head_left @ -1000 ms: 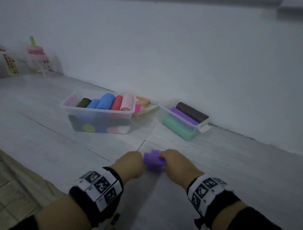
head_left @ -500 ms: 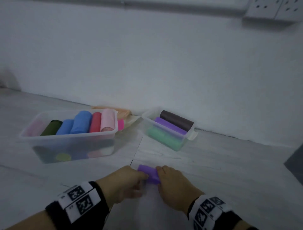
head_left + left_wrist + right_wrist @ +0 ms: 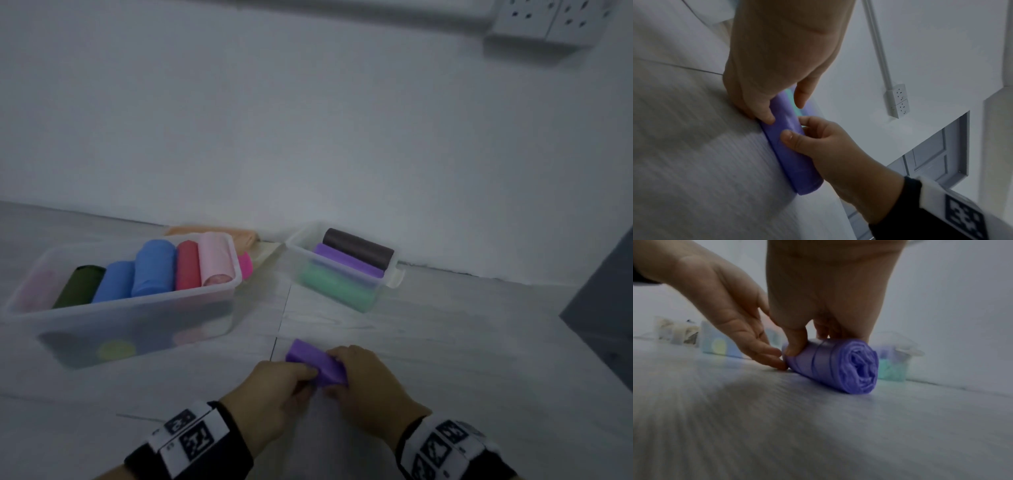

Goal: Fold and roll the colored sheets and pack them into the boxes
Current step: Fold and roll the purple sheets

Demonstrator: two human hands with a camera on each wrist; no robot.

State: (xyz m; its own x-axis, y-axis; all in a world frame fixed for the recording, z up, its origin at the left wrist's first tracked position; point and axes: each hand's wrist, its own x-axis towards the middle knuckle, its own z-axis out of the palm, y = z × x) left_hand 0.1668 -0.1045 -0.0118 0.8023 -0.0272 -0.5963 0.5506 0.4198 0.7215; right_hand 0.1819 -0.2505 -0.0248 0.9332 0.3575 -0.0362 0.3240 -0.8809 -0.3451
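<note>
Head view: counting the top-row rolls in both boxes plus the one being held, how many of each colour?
blue roll: 2
purple roll: 2
dark green roll: 1
red roll: 1
pale pink roll: 1
dark brown roll: 1
mint green roll: 1
Total: 9
The faint pink blur at far left is not counted.

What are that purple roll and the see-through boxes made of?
Purple roll: probably thin plastic film, slightly glossy, with fine creases and crumpled layers at its end. Boxes: likely frosted translucent plastic; the rolls' colors show dimly through the walls.
</note>
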